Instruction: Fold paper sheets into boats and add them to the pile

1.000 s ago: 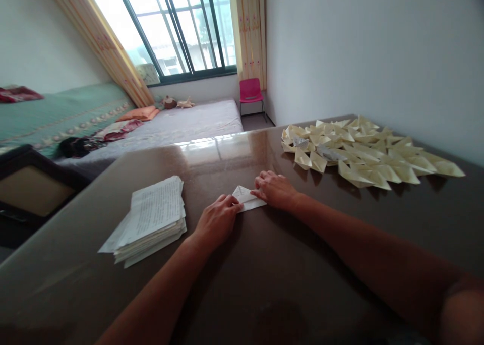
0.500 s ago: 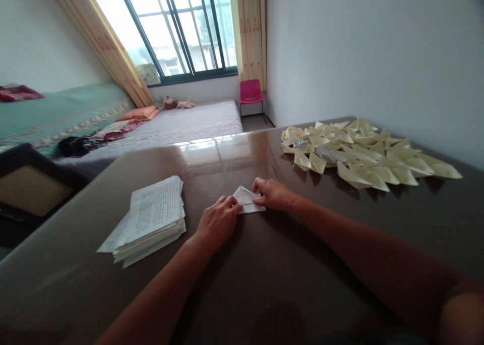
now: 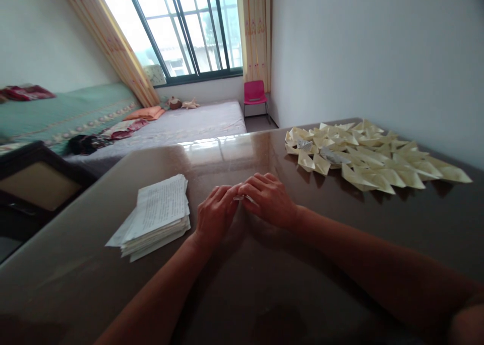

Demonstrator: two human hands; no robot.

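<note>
My left hand (image 3: 217,210) and my right hand (image 3: 269,197) meet over the middle of the brown table (image 3: 234,274). Between their closed fingers they pinch a small folded sheet of paper (image 3: 238,197), of which only a thin white edge shows. The fingers hide the rest of its shape. Left of my left hand lies a stack of handwritten sheets (image 3: 161,204), its edges uneven. Beyond my right hand, folded paper boats (image 3: 366,166) crowd together, most of them cream and a few greyish with print.
The table's far edge borders a bed (image 3: 212,118) below a window. A pink chair (image 3: 255,93) stands in the corner by the curtain. On the left is a dark cabinet-like piece (image 3: 41,183); a white wall (image 3: 370,52) runs along the right.
The folded paper lay flat on the table with its pointed top showing. Now both hands have come together around it and mostly cover it. The view has shifted slightly.
</note>
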